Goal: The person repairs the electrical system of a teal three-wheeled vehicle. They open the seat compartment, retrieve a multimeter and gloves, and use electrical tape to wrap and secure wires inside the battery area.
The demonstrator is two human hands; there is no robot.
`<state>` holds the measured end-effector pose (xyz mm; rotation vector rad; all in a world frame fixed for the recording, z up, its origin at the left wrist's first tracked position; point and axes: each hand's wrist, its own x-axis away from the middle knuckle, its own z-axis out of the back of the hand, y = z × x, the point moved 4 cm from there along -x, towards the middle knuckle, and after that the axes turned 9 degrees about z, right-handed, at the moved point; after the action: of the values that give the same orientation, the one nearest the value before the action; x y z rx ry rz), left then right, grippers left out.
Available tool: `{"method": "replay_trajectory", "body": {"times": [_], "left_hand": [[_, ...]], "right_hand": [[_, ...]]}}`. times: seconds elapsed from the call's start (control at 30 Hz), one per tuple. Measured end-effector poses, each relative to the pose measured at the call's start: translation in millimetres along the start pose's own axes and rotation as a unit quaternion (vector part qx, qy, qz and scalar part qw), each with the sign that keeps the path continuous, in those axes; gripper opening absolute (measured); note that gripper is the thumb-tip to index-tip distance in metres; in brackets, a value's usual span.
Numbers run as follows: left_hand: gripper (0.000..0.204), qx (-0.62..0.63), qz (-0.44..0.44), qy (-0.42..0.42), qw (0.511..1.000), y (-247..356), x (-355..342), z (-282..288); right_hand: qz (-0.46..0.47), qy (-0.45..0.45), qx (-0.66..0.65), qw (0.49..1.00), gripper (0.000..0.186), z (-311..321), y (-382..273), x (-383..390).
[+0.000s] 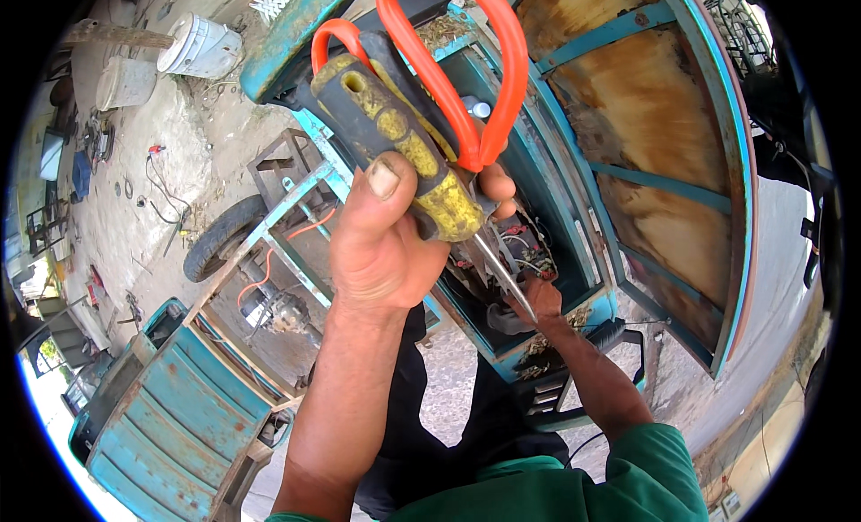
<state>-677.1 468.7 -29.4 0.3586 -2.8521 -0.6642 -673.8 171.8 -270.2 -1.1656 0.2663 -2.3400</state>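
Raised close to the camera, my left hand (pixel 377 244) is closed around a bundle of tools: a screwdriver with a worn yellow-and-black handle (pixel 413 163), its steel shaft pointing down-right, and a tool with orange loop handles (pixel 498 109). My right hand (pixel 538 300) reaches lower into the open teal compartment (pixel 583 253), beside wiring and terminals (pixel 525 253); its fingers are bent near a grey object (pixel 507 320), and what they hold is hard to make out behind the screwdriver shaft.
A rusty hinged lid (pixel 646 100) stands open at right. At left are a teal metal frame (pixel 300 199), a loose tire (pixel 211 253), white buckets (pixel 197 47), a ribbed teal body panel (pixel 170 405) and scattered cables (pixel 170 190) on the ground.
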Motion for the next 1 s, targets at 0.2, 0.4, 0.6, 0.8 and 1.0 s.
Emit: {"method": "replay_trajectory", "body": {"times": [0.2, 0.4, 0.6, 0.8, 1.0], "left_hand": [[0.066, -0.018, 0.007, 0.003, 1.000, -3.0, -2.8, -4.0], [0.078, -0.125, 0.008, 0.024, 0.992, -3.3, -1.9, -1.0], [0.074, -0.103, 0.036, 0.062, 0.992, -8.6, -2.2, -5.7], [0.047, -0.015, 0.059, 0.096, 0.994, -4.3, 5.7, -13.6], [0.048, -0.018, 0.043, 0.081, 0.996, -7.5, 4.8, -11.1]], "right_hand": [[-0.017, -0.016, 0.046, 0.999, 0.064, -14.2, 17.0, -39.5], [0.055, 0.135, 0.027, 0.989, 0.052, -49.4, 20.1, -31.7], [0.044, 0.103, 0.013, 0.994, 0.053, -55.0, 36.3, -31.2], [0.136, 0.098, -0.034, 0.985, 0.062, -61.0, 47.9, -48.3], [0.055, 0.080, 0.005, 0.995, 0.061, -44.0, 18.2, -45.5]]}}
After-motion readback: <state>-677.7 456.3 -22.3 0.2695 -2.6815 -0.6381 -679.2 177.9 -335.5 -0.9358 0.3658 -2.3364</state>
